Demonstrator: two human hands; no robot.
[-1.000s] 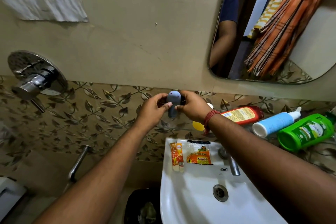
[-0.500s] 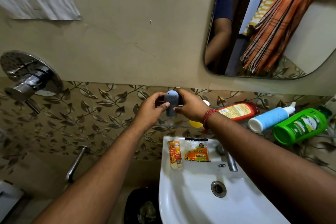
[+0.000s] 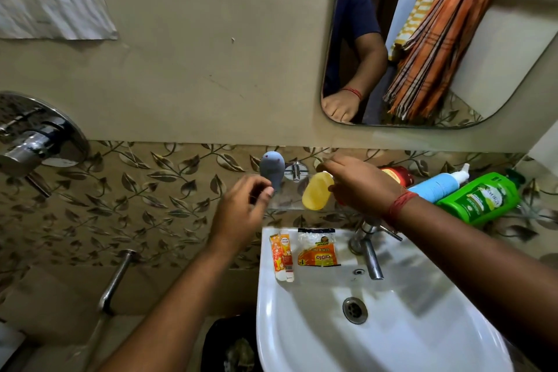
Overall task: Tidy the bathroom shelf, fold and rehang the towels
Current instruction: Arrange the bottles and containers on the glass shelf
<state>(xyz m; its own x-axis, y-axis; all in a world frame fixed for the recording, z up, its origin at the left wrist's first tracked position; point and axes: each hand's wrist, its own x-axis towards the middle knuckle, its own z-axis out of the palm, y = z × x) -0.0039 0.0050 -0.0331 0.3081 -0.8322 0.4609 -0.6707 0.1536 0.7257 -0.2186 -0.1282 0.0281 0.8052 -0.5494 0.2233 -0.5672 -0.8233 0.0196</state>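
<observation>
shelf-tidying step, head view. the grey bottle (image 3: 272, 170) stands upright at the left end of the glass shelf (image 3: 287, 205), just left of the shelf's chrome bracket (image 3: 296, 170). the left hand (image 3: 241, 214) sits just below and in front of it, fingers loosely curled, holding nothing; whether a fingertip touches the bottle's base cannot be told. the right hand (image 3: 362, 184) reaches over the yellow bottle (image 3: 317, 195), thumb and fingers close around its upper end; a firm pinch is not plainly shown. further right on the shelf, the red bottle (image 3: 398, 175), the blue-and-white pump bottle (image 3: 437, 189) and the green bottle (image 3: 480, 198) all lie on their sides. a toothpaste tube (image 3: 282, 255) and a scrub-pad packet (image 3: 317, 249) rest on the washbasin rim (image 3: 422, 269). striped towels (image 3: 437, 33) appear only in the mirror (image 3: 528, 48), hanging unfolded. judged stage: early, shelf in hand, towels untouched. the next move likely calls for standing the yellow bottle upright beside the grey one, then righting the toppled bottles.
</observation>
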